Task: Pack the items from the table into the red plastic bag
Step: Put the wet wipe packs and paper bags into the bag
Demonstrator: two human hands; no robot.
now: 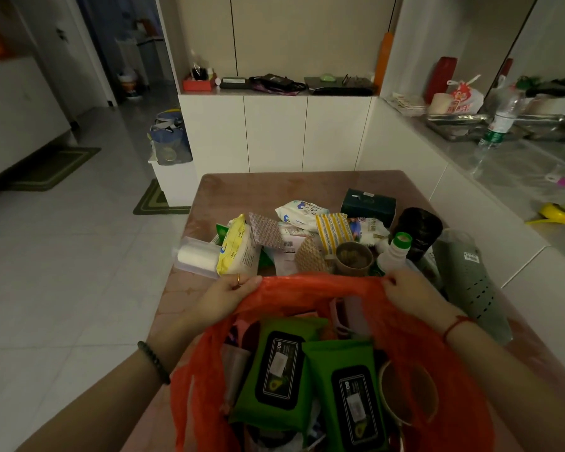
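Both hands grip the far rim of the red plastic bag (323, 288), pulling its mouth wide. The left hand (224, 296) pinches the rim at the left, fingers closed on the plastic, with one ring on a finger and a dark bead bracelet (153, 362) on the wrist. The right hand (411, 293) pinches the rim at the right in the same way, a red string (455, 324) tied round its wrist.

The bag sits at the near edge of the pink table (258, 190), open toward the camera. Inside lie two green wet-wipe packs (281, 367), side by side, each with a black flip lid. Behind them is one pinkish container (349, 316), and at the right one round brown-rimmed cup (408, 393) shows through the plastic. Other things lie lower in the bag, too dark to tell.

Just beyond the rim, items crowd the table: one clear box with a white roll (198, 256) at the far left, one yellow packet (238, 247), one foil blister sheet (266, 230), one white pack of wipes (302, 212), one yellow striped packet (333, 231), one brown cup (353, 259), one white bottle with a green cap (393, 256), one dark green box (369, 205), one black roll (419, 228) and one grey perforated item (470, 282) at the right.
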